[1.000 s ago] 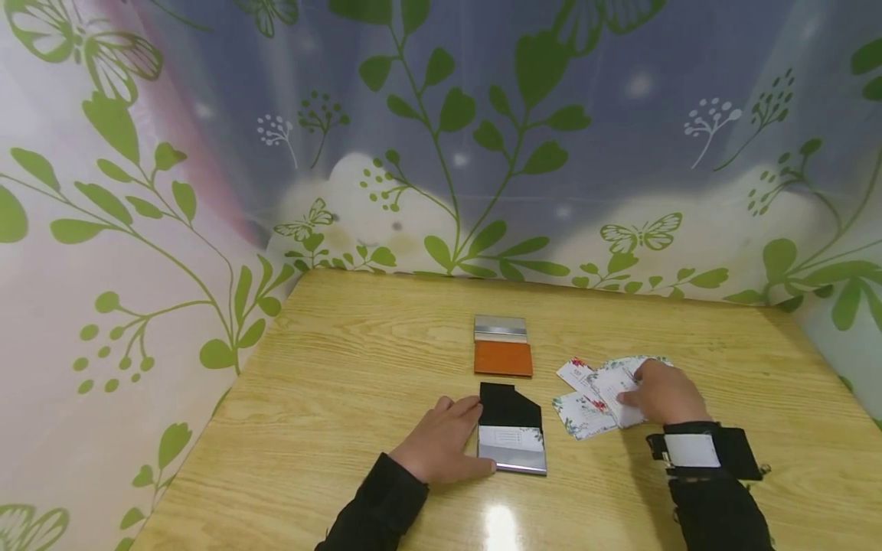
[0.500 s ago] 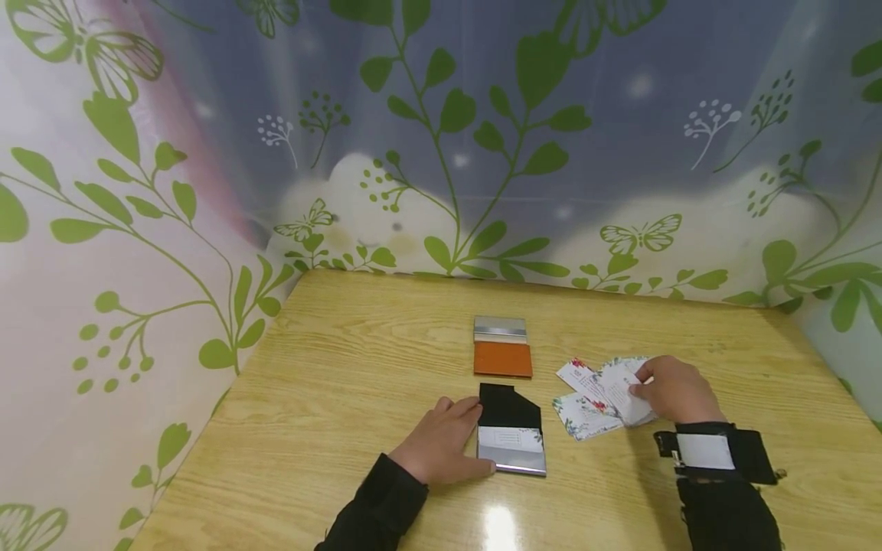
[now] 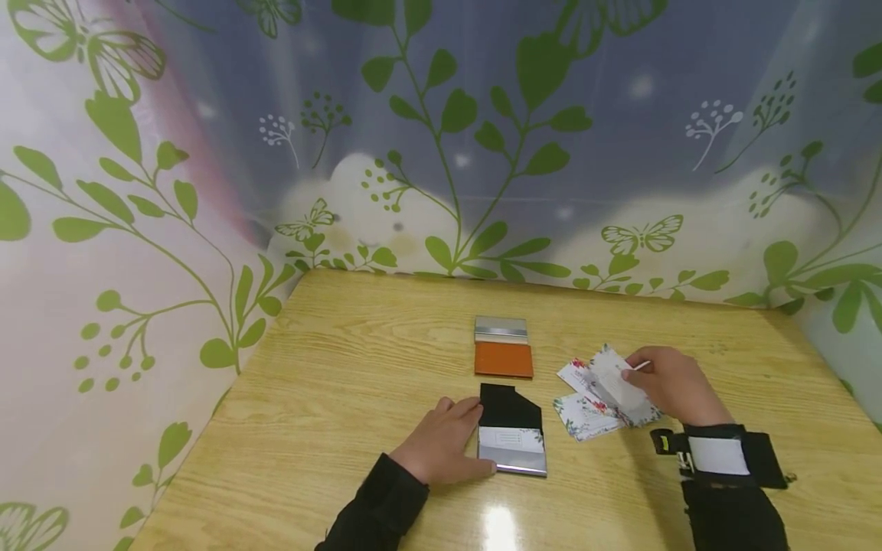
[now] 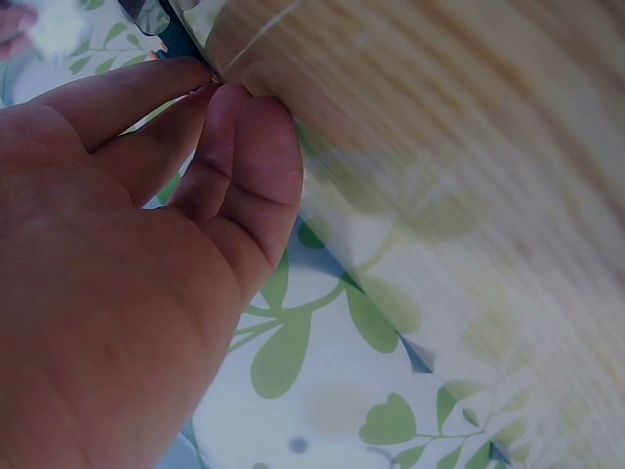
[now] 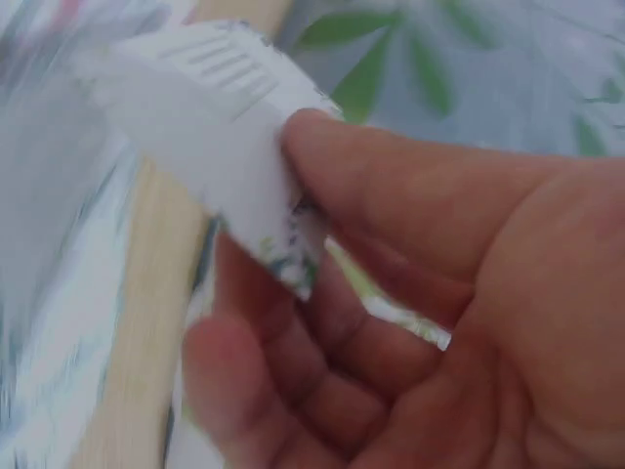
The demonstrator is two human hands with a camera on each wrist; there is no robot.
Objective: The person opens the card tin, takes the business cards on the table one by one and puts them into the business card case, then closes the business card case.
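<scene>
Floral card (image 3: 615,380) lifted off the loose pile of cards (image 3: 586,409), tilted, pinched at its right edge between thumb and fingers of the right hand (image 3: 671,386). Right wrist view confirms: thumb on top of the card (image 5: 210,117), fingers curled beneath; image blurred.

Pile lies on the desk (image 3: 344,383), right of centre, just beside the black card case (image 3: 511,430). Case open, flap raised toward the far side, one card showing in its metal tray.

Left hand (image 3: 441,440) lies flat on the desk, fingers straight and relaxed, touching the case's left edge, gripping nothing.

Orange card case (image 3: 503,348) sits beyond the black one, apart from both hands.
</scene>
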